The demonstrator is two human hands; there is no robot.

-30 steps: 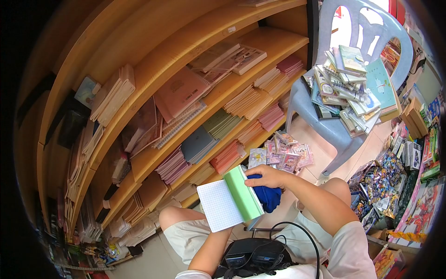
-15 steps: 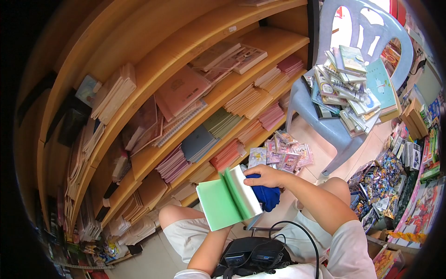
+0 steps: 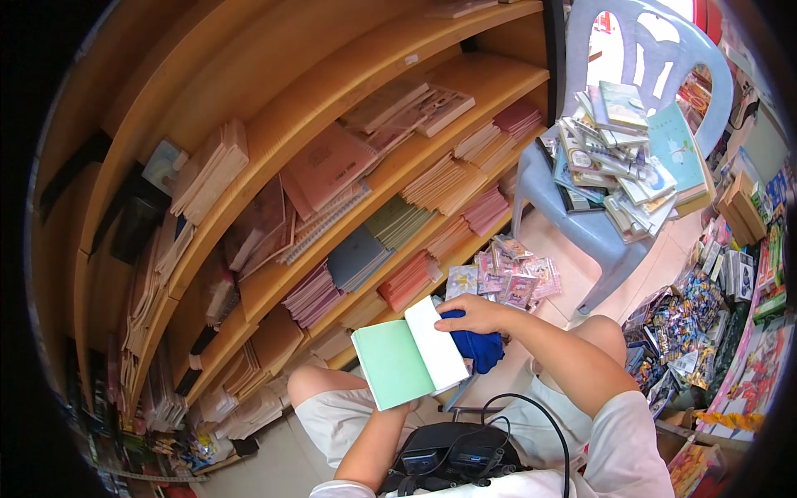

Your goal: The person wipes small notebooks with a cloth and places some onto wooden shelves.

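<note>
An open notebook [image 3: 397, 361] with a green page on the left and white pages on the right lies tilted over my lap. My left hand [image 3: 402, 408] supports it from below, most of its fingers hidden behind the cover. At the upper right edge, my right hand [image 3: 470, 315] has its thumb and fingers closed on the white pages. A bunched blue cloth [image 3: 483, 352] hangs directly under the right hand and touches it; whether the fingers also grip it is hidden.
Wooden shelves [image 3: 349, 203] with stacked notebooks and papers fill the left. A blue plastic chair [image 3: 599, 242] bears a pile of small notebooks [image 3: 614, 153]. Small packaged items [image 3: 519, 274] lie on the floor ahead. Many wrapped packets [image 3: 681, 324] lie at the right. A black pouch [image 3: 452, 456] with cables sits at my waist.
The green pages that were flipping in mid-air have settled, and the notebook now lies open at a white page on the right. Both hands stay nearly in place.
</note>
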